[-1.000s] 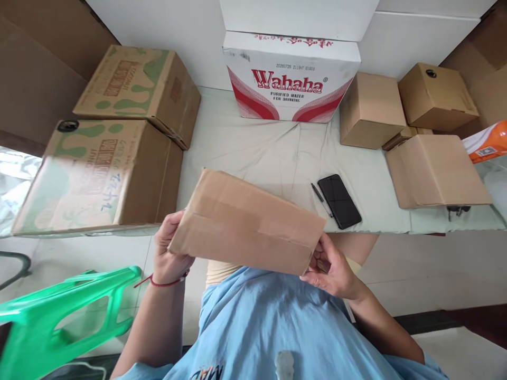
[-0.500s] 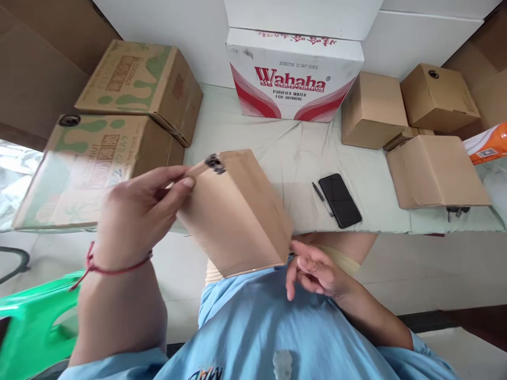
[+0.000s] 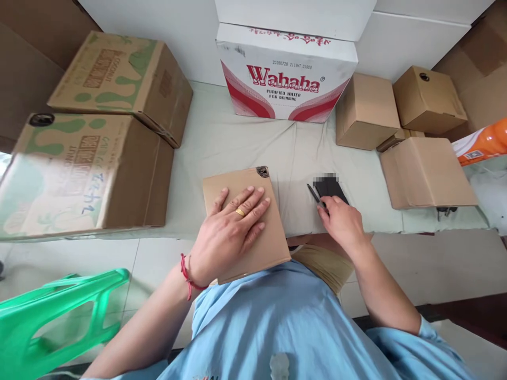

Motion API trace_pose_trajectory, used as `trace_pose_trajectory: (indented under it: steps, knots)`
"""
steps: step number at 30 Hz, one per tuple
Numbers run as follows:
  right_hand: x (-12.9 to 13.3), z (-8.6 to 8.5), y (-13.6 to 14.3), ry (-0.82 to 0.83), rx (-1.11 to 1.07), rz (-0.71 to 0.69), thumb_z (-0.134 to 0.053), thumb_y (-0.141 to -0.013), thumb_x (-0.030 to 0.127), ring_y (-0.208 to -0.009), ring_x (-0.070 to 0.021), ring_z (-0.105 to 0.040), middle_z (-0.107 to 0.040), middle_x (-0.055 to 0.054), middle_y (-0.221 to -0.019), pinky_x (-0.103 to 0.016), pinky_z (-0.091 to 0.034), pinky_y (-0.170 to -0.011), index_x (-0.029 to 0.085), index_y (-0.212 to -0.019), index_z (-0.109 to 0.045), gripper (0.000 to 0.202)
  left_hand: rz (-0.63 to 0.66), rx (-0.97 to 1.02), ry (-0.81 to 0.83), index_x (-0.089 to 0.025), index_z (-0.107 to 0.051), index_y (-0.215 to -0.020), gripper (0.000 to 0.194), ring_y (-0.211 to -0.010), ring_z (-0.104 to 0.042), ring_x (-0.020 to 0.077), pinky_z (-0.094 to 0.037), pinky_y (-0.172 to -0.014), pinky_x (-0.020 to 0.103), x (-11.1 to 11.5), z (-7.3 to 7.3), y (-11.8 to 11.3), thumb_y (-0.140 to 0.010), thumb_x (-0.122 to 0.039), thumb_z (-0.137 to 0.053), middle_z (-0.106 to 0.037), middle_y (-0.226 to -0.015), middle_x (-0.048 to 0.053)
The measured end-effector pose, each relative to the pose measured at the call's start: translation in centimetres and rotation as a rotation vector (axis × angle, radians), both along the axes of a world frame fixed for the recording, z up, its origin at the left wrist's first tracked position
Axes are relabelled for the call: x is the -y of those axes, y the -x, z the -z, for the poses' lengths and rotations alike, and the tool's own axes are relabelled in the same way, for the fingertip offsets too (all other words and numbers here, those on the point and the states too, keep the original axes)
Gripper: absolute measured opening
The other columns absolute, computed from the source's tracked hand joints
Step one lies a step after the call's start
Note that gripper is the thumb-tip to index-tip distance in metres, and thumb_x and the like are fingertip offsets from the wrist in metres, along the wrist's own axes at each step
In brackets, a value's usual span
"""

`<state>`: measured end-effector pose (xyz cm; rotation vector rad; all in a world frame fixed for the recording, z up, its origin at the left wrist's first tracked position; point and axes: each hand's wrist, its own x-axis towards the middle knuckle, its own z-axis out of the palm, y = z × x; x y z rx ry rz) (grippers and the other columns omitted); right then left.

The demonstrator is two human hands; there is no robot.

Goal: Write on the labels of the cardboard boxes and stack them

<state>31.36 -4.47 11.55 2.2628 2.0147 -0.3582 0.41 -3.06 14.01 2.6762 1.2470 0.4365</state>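
A flattened brown cardboard box point(image 3: 273, 232) lies over the table's front edge, its near end against the blue shirt. A dark, ragged patch marks its upper right corner. My left hand point(image 3: 235, 227) rests palm down on the cardboard, fingers stretched and spread, with a ring and a red cord at the wrist. To the right, my right hand point(image 3: 343, 219) pinches the lower end of a black pen point(image 3: 312, 191) between thumb and fingers. Just behind those fingers is a black phone point(image 3: 332, 189), partly covered by the hand.
Two printed cartons point(image 3: 130, 79) stand at the left. A white and red water carton point(image 3: 285, 79) is at the back wall. Several plain boxes point(image 3: 428, 174) and an orange package point(image 3: 485, 140) sit at the right. A green plastic stool point(image 3: 67, 311) stands below left.
The cardboard, held up by its corner in my left hand, now lies down under that hand's flat palm. My right hand has moved right and forward onto the pen.
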Motion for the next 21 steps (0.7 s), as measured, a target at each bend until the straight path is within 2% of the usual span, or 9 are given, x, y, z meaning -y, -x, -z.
trace_pose_trajectory:
  steps: [2, 5, 8, 11, 14, 15, 18, 19, 21]
  knots:
    - [-1.6, 0.2, 1.1, 0.08, 0.124, -0.041, -0.048, -0.112, 0.035, -0.092, -0.0308, -0.081, -0.078, -0.017, -0.121, -0.036, -0.051, -0.069, 0.016, -0.129, -0.073, 0.035, 0.003, -0.024, -0.015, -0.021, -0.058, -0.16, 0.048, -0.156, -0.054, 0.031, -0.028, -0.136, 0.06, 1.0, 0.0, 0.0, -0.117, -0.036, -0.041, -0.055, -0.168, 0.006]
    - [-3.4, 0.4, 2.5, 0.168, 0.19, -0.064, -0.049, -0.112, 0.03, -0.096, -0.0325, -0.081, -0.078, -0.021, -0.117, -0.036, -0.052, -0.071, 0.013, -0.122, -0.073, 0.032, -0.03, -0.032, -0.022, -0.022, -0.058, -0.159, 0.047, -0.156, -0.055, 0.0301, -0.028, -0.136, 0.057, 1.9, -0.1, -0.3, -0.117, -0.035, -0.041, -0.055, -0.168, 0.005]
    - [-4.4, 0.4, 3.3, 0.184, 0.171, -0.073, -0.05, -0.109, 0.023, -0.099, -0.0332, -0.08, -0.078, -0.022, -0.117, -0.036, -0.05, -0.073, 0.013, -0.12, -0.073, 0.028, -0.059, -0.009, -0.027, -0.022, -0.062, -0.156, 0.046, -0.154, -0.057, 0.0302, -0.029, -0.135, 0.058, 2.3, -0.2, -0.6, -0.117, -0.034, -0.042, -0.058, -0.166, 0.005]
    - [-4.6, 0.5, 3.4, 0.124, 0.076, -0.062, -0.054, -0.104, 0.024, -0.094, -0.031, -0.078, -0.077, -0.02, -0.119, -0.034, -0.046, -0.07, 0.015, -0.118, -0.073, 0.025, -0.081, 0.014, -0.032, -0.022, -0.064, -0.153, 0.044, -0.153, -0.058, 0.0301, -0.028, -0.135, 0.058, 2.5, -0.1, -1.0, -0.117, -0.033, -0.042, -0.06, -0.164, 0.004]
    - [-4.4, 0.5, 3.0, 0.054, -0.197, 0.006, -0.061, -0.097, 0.025, -0.085, -0.0248, -0.074, -0.079, -0.012, -0.101, -0.032, -0.044, -0.069, 0.018, -0.108, -0.072, 0.017, -0.087, 0.03, -0.038, -0.023, -0.065, -0.152, 0.043, -0.153, -0.058, 0.0298, -0.026, -0.137, 0.057, 2.6, 0.0, -1.1, -0.117, -0.033, -0.043, -0.059, -0.165, 0.004]
    - [-4.2, 0.4, 2.9, 0.031, -0.341, 0.041, -0.062, -0.095, 0.026, -0.079, -0.0222, -0.072, -0.079, -0.008, -0.093, -0.031, -0.044, -0.069, 0.02, -0.11, -0.071, 0.018, -0.088, 0.036, -0.039, -0.023, -0.065, -0.152, 0.043, -0.153, -0.058, 0.0297, -0.025, -0.137, 0.057, 2.6, 0.0, -1.1, -0.117, -0.033, -0.043, -0.059, -0.165, 0.003]
    - [-3.9, 0.0, 2.9, -0.073, -0.833, 0.164, -0.067, -0.091, 0.033, -0.059, -0.016, -0.059, -0.074, 0.002, -0.076, -0.027, -0.042, -0.06, 0.023, -0.128, -0.067, 0.038, -0.09, 0.051, -0.038, -0.024, -0.066, -0.151, 0.043, -0.153, -0.058, 0.0299, -0.024, -0.138, 0.058, 2.6, 0.1, -1.2, -0.116, -0.033, -0.043, -0.059, -0.165, 0.003]
    - [-3.9, -0.3, 3.1, -0.111, -0.992, 0.203, -0.069, -0.09, 0.035, -0.054, -0.0144, -0.054, -0.072, 0.003, -0.072, -0.026, -0.039, -0.055, 0.024, -0.127, -0.067, 0.039, -0.09, 0.054, -0.036, -0.023, -0.066, -0.151, 0.043, -0.153, -0.058, 0.0302, -0.024, -0.138, 0.058, 2.6, 0.2, -1.2, -0.116, -0.033, -0.043, -0.06, -0.165, 0.004]
    - [-4.0, -1.1, 3.6, -0.166, -1.316, 0.261, -0.071, -0.087, 0.04, -0.047, -0.0116, -0.043, -0.066, 0.005, -0.064, -0.025, -0.031, -0.048, 0.024, -0.111, -0.071, 0.029, -0.09, 0.059, -0.03, -0.023, -0.066, -0.152, 0.043, -0.152, -0.059, 0.0307, -0.025, -0.139, 0.06, 2.6, 0.2, -1.2, -0.116, -0.033, -0.042, -0.061, -0.164, 0.005]
